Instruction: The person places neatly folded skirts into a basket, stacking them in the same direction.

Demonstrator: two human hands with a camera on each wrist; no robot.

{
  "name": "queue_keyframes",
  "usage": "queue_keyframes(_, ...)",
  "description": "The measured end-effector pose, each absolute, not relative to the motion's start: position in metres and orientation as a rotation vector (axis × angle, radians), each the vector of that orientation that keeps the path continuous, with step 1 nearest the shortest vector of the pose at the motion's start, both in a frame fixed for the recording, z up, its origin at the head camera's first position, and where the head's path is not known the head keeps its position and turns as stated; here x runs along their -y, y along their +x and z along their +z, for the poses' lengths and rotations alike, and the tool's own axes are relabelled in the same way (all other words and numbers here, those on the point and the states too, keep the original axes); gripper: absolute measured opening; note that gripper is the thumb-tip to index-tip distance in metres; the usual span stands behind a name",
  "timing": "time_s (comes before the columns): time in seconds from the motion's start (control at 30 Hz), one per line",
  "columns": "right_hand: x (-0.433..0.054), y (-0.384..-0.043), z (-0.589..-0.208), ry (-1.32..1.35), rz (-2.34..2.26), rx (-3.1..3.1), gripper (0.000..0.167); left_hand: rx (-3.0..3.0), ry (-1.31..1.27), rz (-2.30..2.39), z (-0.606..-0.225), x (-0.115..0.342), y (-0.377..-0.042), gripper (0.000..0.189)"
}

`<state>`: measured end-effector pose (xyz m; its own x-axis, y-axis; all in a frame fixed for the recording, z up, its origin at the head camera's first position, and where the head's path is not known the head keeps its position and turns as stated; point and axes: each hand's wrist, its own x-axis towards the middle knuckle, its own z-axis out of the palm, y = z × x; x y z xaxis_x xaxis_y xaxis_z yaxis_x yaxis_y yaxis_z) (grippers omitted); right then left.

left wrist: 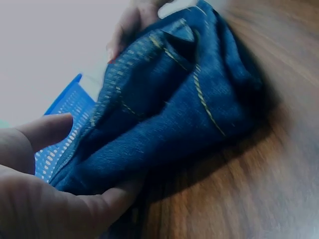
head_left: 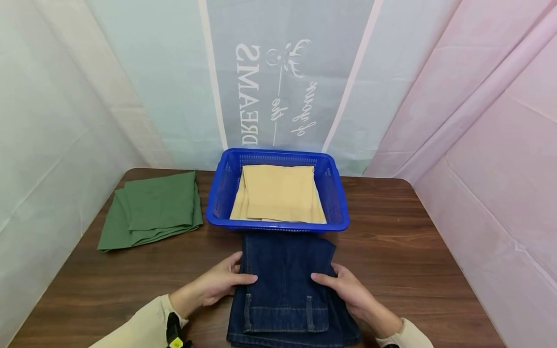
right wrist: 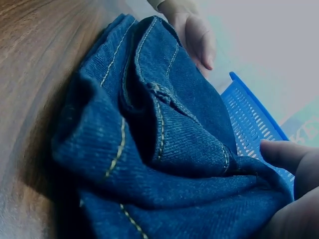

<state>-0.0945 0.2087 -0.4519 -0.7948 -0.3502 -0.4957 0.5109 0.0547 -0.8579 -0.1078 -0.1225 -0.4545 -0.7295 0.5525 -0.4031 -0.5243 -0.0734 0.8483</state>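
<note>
A folded pair of dark blue jeans lies near the table's front, its waistband with belt loops toward me. At its left side my left hand holds the edge, thumb on top. My right hand holds the right edge in the same way. In the left wrist view, the left hand has fingers under the denim. The right wrist view shows the layered folds and yellow stitching of the jeans, with the right hand at the edge.
Just beyond the jeans stands a blue perforated plastic basket with a folded yellow garment in it. Folded green cloth lies on the brown wooden table at the left. Printed curtains hang behind and around.
</note>
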Motion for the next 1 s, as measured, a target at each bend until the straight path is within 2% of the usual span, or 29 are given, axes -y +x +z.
queue_keyframes(0.1,-0.208,-0.094,-0.453,0.130,-1.808,-1.743,0.060,-1.497,0.023,1.889,-0.459,0.122,-0.108,0.082)
queue_keyframes(0.3,-0.209,-0.094,-0.452,0.110,-1.803,-1.776,0.075,-1.542,0.009,1.900,-0.465,0.121,-0.108,0.080)
queue_keyframes(0.7,-0.217,-0.092,-0.468,0.160,-1.914,-1.759,0.078,-1.556,0.011,1.966,-0.471,0.119,-0.108,0.081)
queue_keyframes(1.0,-0.215,-0.088,-0.466,0.151,-2.017,-1.653,0.059,-1.652,0.007,1.900,-0.468,0.120,-0.105,0.078)
